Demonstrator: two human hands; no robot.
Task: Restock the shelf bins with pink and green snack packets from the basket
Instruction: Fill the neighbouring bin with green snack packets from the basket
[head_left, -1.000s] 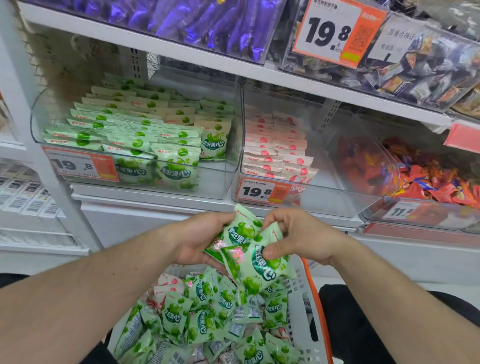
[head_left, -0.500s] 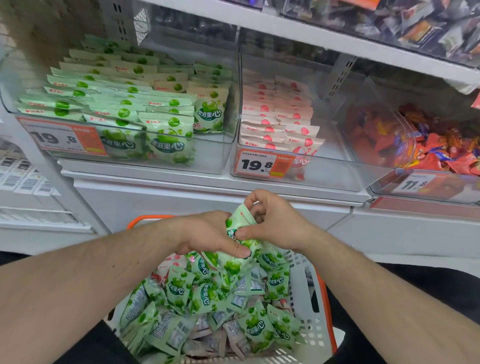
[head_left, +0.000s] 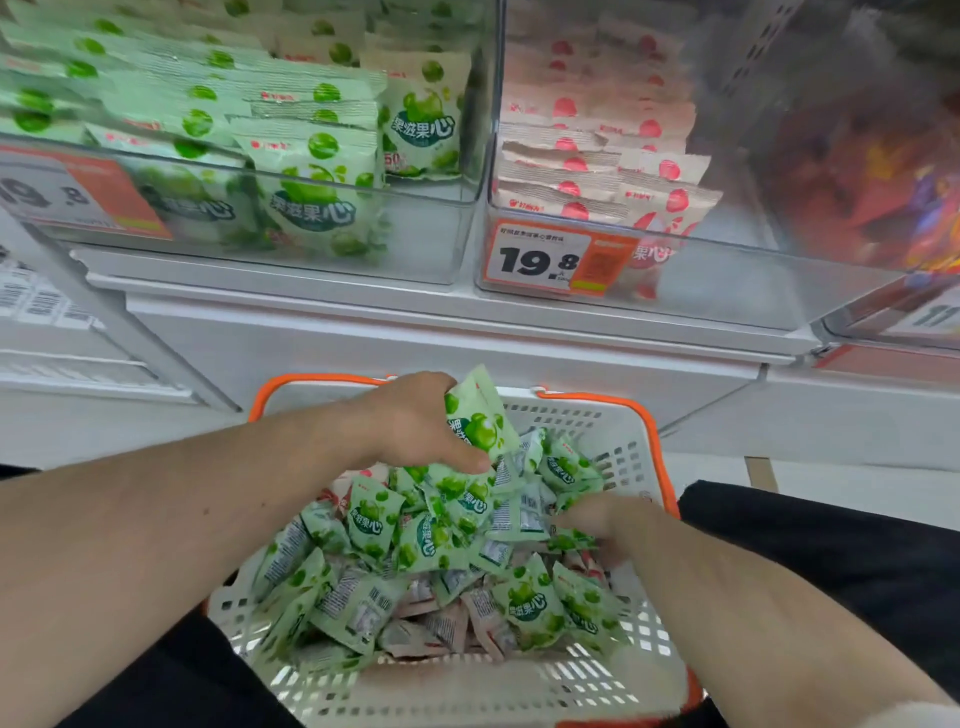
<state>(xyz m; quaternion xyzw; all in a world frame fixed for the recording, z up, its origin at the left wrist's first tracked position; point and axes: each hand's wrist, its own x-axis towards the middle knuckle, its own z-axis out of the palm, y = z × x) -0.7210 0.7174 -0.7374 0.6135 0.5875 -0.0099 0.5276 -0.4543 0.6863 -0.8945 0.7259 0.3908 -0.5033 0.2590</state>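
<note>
Landmark: basket (head_left: 618, 452), white, orange handles, below the shelf.

Green bin (head_left: 426, 234), above-left of basket: rows of green packets, front right corner bare.

Left hand (head_left: 415, 421), over basket's far rim: fingers curled round a green packet (head_left: 480, 415), held upright.

Loose packets (head_left: 415, 545) fill the basket, mostly green, a few pink beneath.

Right hand (head_left: 597, 525), at basket's right side: buried among packets, blurred; grip cannot tell.

Pink bin (head_left: 727, 280), above-right of basket: pink rows, front half bare.

Step, judged: gathering green packets. Next: lift the handful up-left over the green bin's front wall, stand packets in the gap.
</note>
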